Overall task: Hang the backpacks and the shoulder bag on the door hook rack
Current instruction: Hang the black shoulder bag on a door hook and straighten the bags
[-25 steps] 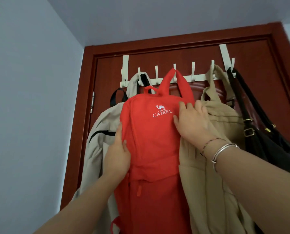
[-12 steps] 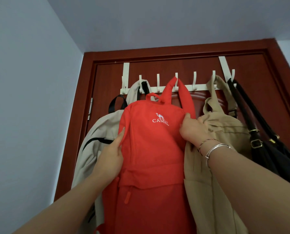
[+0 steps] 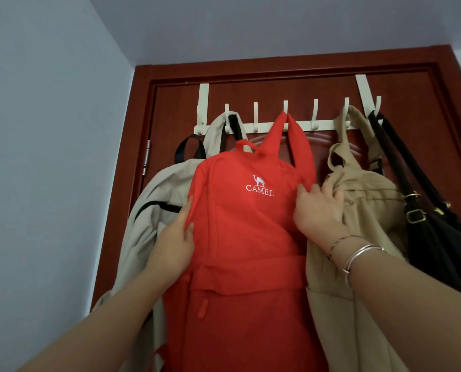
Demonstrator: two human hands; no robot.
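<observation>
red backpack [image 3: 245, 237], left hand [image 3: 174, 242] still flat alongside, right hand [image 3: 318, 213] now open against tan backpack [image 3: 371, 210]

The left forearm [image 3: 111, 318] rises from the lower left, and the right forearm [image 3: 412, 304] from the lower right. Both are bare and reach up and forward. The left hand [image 3: 174, 237] points upward, its fingers straight and close together. The right hand [image 3: 319, 210] shows its back, fingers spread and bent at the tips; whether they grip anything is unclear.

Door hook rack [image 3: 323, 126], pale backpack [image 3: 154, 200], red backpack [image 3: 245, 232], tan backpack [image 3: 371, 200], black shoulder bag [image 3: 438, 245]
</observation>
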